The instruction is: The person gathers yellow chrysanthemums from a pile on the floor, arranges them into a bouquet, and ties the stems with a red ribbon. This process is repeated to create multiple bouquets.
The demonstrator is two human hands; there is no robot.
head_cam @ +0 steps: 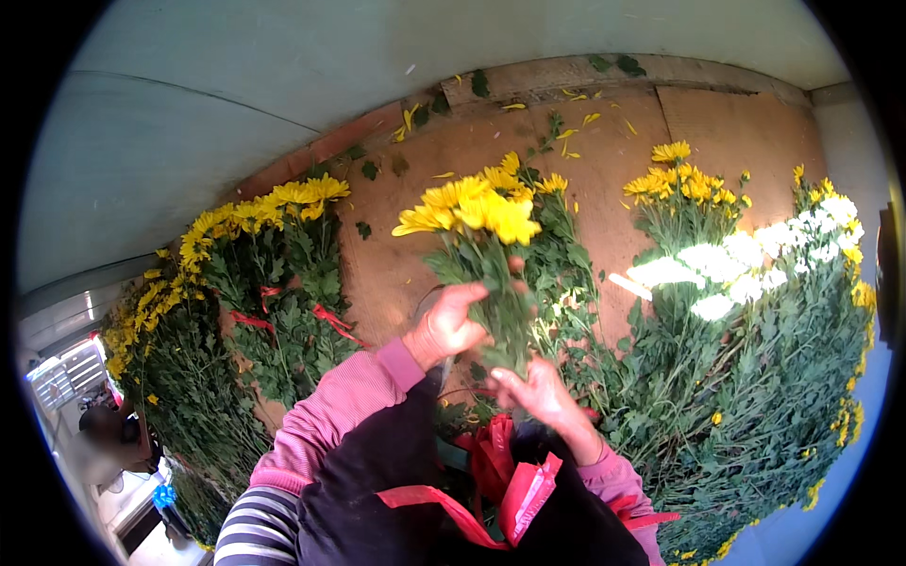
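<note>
A bunch of yellow chrysanthemums (pixel 481 212) stands out in front of me, its heads pointing away from my body. My left hand (pixel 453 322) is closed around its leafy stems just below the flower heads. Lower down, my right hand (pixel 538 389) grips the stem ends, partly blurred. Red ribbon strips (pixel 524 495) hang at my waist over dark clothing. Behind the held bunch, more chrysanthemum stems (pixel 566 262) lie on the brown board. Bunches with red ties (pixel 329 322) lie to the left.
A large pile of chrysanthemums (pixel 750 382) covers the right side, partly in bright sunlight. Another row (pixel 184 354) lies at the left. Loose petals and leaves are scattered on the board (pixel 467 152) before a pale wall (pixel 425 42). A person (pixel 113 446) is at the far lower left.
</note>
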